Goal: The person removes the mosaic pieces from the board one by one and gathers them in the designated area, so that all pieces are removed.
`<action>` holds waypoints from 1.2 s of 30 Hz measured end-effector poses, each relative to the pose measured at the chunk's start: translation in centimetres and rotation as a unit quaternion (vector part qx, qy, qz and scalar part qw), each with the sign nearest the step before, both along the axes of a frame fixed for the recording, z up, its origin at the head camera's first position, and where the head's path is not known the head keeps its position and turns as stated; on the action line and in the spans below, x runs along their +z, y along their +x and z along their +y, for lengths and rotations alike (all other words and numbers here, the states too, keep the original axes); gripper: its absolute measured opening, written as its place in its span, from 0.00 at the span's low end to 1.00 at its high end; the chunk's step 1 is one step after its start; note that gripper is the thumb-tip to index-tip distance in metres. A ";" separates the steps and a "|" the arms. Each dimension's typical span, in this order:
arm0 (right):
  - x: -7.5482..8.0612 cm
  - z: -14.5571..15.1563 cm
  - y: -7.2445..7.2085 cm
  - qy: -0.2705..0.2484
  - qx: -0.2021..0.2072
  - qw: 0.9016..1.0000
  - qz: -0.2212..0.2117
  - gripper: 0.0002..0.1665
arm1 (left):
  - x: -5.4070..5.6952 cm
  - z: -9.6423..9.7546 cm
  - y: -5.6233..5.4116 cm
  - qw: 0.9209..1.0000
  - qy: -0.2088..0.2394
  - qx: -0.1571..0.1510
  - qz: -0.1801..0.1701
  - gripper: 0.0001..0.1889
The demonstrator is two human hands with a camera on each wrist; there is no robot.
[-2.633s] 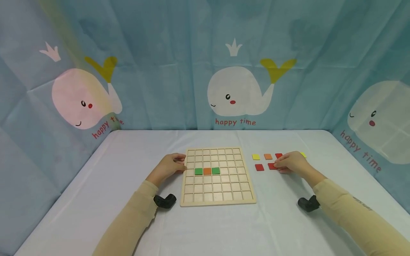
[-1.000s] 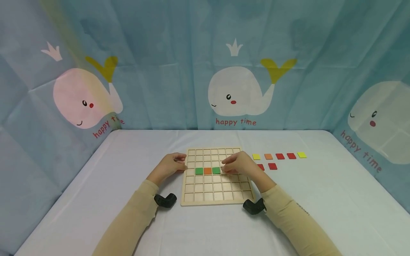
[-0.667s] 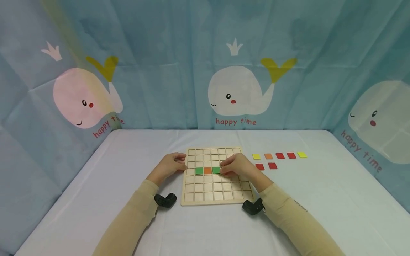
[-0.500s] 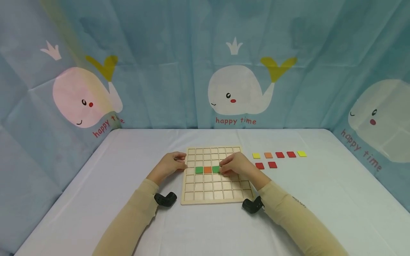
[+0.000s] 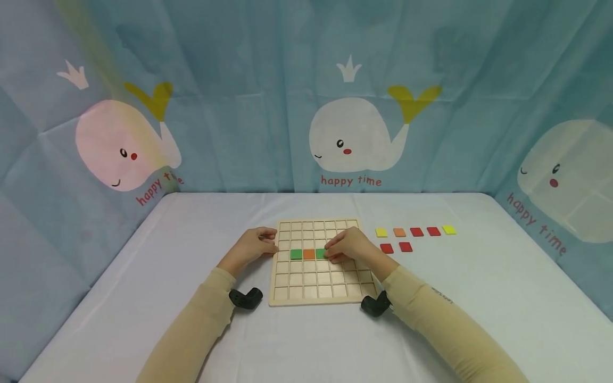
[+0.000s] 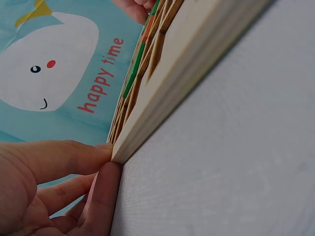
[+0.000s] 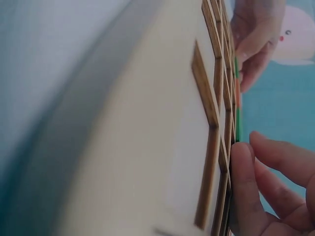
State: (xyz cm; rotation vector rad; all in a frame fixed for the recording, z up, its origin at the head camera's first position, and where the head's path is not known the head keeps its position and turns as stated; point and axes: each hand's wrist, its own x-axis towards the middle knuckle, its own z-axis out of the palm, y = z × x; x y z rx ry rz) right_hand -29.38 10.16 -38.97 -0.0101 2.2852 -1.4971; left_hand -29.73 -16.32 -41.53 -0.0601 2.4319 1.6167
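In the head view, a pale wooden grid board (image 5: pixel 324 304) lies on the table with a green tile (image 5: pixel 296 254), an orange tile (image 5: pixel 309 254) and a second green tile (image 5: pixel 320 254) in one row. My left hand (image 5: pixel 251 246) is at the board's left edge. The left wrist view shows its thumb and a finger pinching the wooden rim (image 6: pixel 147 115). My right hand (image 5: pixel 354 248) is over the board, its fingertips at the right end of the second green tile. From the right wrist, the thumb (image 7: pixel 243 162) touches that tile's end, with the index finger slightly apart.
Right of the board lie a yellow tile (image 5: pixel 381 232), an orange tile (image 5: pixel 399 232), several red tiles (image 5: pixel 405 247) and another yellow tile (image 5: pixel 448 230). A white cloth (image 5: pixel 297 346) covers the table. Behind it hangs a blue whale-print curtain (image 5: pixel 239 143).
My right hand has come left from the red tiles to the board and edged up to the second green tile. The left hand keeps its place at the board's edge.
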 end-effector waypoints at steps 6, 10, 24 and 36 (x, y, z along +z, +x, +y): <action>-0.2 0.1 0.1 -0.021 -0.018 1.000 -0.009 0.08 | -0.3 0.1 0.2 1.000 -0.009 0.004 -0.006 0.31; -0.2 0.0 0.1 -0.016 -0.027 1.000 -0.006 0.07 | -0.3 0.1 0.2 1.000 -0.015 0.005 -0.004 0.31; 0.9 0.5 -0.2 -0.017 -0.023 0.999 -0.024 0.08 | 0.0 0.4 0.1 1.000 -0.012 -0.009 -0.002 0.30; 1.9 2.7 0.0 -0.025 0.016 0.999 -0.027 0.15 | 0.1 0.0 0.2 1.000 -0.012 -0.002 -0.001 0.30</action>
